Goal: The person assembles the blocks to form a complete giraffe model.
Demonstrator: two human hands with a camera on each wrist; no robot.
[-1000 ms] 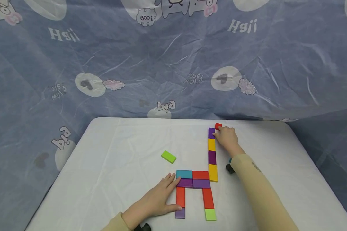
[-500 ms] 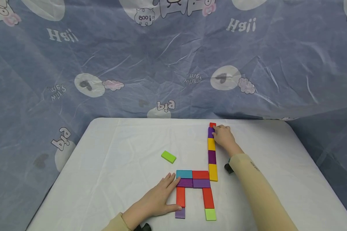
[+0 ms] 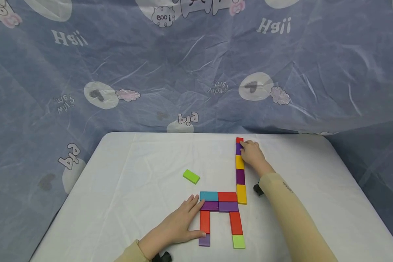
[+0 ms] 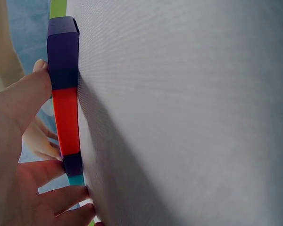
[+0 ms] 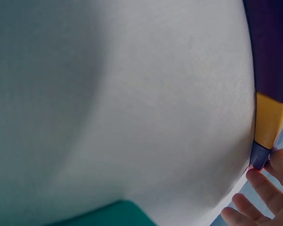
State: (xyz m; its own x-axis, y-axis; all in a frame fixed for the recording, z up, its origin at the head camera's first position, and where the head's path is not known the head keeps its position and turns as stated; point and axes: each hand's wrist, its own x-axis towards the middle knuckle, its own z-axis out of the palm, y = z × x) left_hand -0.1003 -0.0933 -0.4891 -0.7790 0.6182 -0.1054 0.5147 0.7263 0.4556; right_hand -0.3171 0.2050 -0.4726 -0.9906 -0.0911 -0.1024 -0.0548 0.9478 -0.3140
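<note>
In the head view, a column of coloured blocks runs toward the far table edge: yellow point(image 3: 241, 194), dark purple point(image 3: 240, 177), yellow point(image 3: 239, 162), purple point(image 3: 238, 148) and red point(image 3: 239, 139). My right hand point(image 3: 253, 154) is at its far end, index fingertip against the red block and thumb beside the purple one. In the right wrist view its fingers are spread around that end. My left hand point(image 3: 180, 223) rests with spread fingers beside the left leg, a red block point(image 3: 204, 222) above a purple block point(image 3: 204, 240). Its thumb point(image 4: 35, 94) touches the purple block's side.
Teal point(image 3: 209, 196) and red point(image 3: 227, 197) blocks lie above two purple ones. A right leg has a red block point(image 3: 235, 223) and a green block point(image 3: 238, 241). One loose green block point(image 3: 191, 176) lies left of the column. A patterned blue cloth point(image 3: 170, 65) hangs behind the table.
My right hand has moved slightly left, shifting the red block from the right of the column's far end into line with it. The left hand stays put.
</note>
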